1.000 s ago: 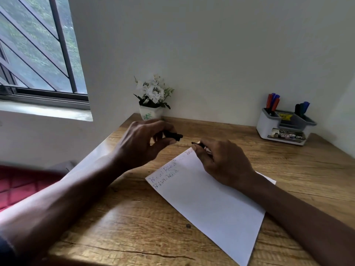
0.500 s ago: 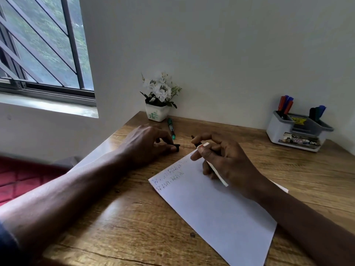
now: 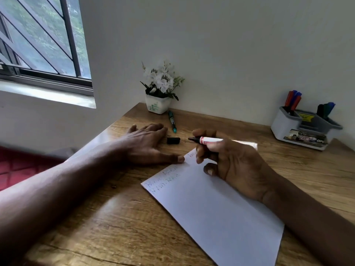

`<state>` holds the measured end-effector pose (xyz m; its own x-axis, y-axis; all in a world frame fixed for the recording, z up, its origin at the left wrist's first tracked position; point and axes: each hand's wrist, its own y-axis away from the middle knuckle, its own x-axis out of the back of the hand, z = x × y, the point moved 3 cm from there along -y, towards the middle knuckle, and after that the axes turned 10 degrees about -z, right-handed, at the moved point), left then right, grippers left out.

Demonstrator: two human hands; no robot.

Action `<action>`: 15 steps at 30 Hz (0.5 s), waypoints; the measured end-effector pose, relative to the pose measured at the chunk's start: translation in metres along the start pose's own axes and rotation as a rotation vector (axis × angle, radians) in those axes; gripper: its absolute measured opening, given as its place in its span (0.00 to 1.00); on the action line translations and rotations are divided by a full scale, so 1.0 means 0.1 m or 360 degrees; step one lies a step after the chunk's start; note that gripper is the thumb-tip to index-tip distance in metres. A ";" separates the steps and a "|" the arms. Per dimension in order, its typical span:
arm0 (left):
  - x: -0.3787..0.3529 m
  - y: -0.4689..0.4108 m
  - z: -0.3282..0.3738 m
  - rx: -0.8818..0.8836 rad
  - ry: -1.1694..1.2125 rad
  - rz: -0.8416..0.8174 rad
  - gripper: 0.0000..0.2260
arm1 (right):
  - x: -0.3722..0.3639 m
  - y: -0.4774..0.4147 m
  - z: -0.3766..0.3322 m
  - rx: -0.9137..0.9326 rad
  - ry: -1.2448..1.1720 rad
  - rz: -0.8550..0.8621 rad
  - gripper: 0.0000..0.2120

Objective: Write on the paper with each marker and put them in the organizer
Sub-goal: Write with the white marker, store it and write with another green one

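A white sheet of paper (image 3: 217, 210) lies at an angle on the wooden desk, with faint lines of writing near its far left corner. My right hand (image 3: 236, 169) holds an uncapped white marker (image 3: 209, 140) level above the paper's far corner, its dark tip pointing left. The marker's black cap (image 3: 173, 140) lies on the desk just left of the tip. My left hand (image 3: 146, 144) rests flat on the desk, fingers spread, thumb touching the paper's far corner. A green marker (image 3: 172, 121) lies beyond the cap. The white and grey organizer (image 3: 284, 125) at the far right holds several markers.
A small white pot of white flowers (image 3: 158, 104) stands against the wall behind the green marker. The desk (image 3: 115, 227) ends at the left near a red cushion (image 3: 17, 167). A barred window (image 3: 38, 35) is at the upper left.
My left hand set the black cap down on the desk and flattened beside the paper. My right hand turned the marker level, tip now pointing left.
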<state>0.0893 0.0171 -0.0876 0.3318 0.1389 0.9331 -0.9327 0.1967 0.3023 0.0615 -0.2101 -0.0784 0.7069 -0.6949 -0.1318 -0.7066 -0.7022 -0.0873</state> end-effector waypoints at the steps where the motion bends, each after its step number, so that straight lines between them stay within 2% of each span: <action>1: 0.00 0.00 0.00 -0.0006 -0.0008 -0.0001 0.64 | -0.06 0.01 -0.01 -0.0025 0.0265 0.0083 0.15; 3: 0.00 0.00 0.00 -0.0012 -0.0013 -0.0008 0.64 | -0.15 0.02 -0.02 -0.0059 0.0695 0.0185 0.10; 4: 0.01 0.00 0.00 -0.0015 -0.0015 -0.0013 0.63 | -0.20 0.02 -0.02 -0.0054 0.0760 0.0187 0.08; 5: 0.01 0.01 0.01 -0.0015 -0.0012 -0.0020 0.63 | -0.23 0.03 -0.03 -0.0065 0.0744 0.0186 0.06; 7: 0.02 0.02 0.01 -0.0010 0.0004 -0.0042 0.62 | -0.24 0.05 -0.02 -0.0136 0.0686 0.0181 0.07; 11: 0.03 0.02 0.02 0.0008 0.0006 -0.0052 0.61 | -0.26 0.04 -0.02 -0.0159 0.0818 0.0205 0.04; 15: 0.03 0.02 0.03 0.0014 0.0009 -0.0048 0.58 | -0.28 0.01 0.03 -0.0021 0.1025 0.0392 0.10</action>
<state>0.0879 0.0148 -0.0839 0.3608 0.1385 0.9223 -0.9234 0.1922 0.3323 0.0406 -0.1910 -0.0776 0.4064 -0.7852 0.4672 -0.8516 -0.5108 -0.1177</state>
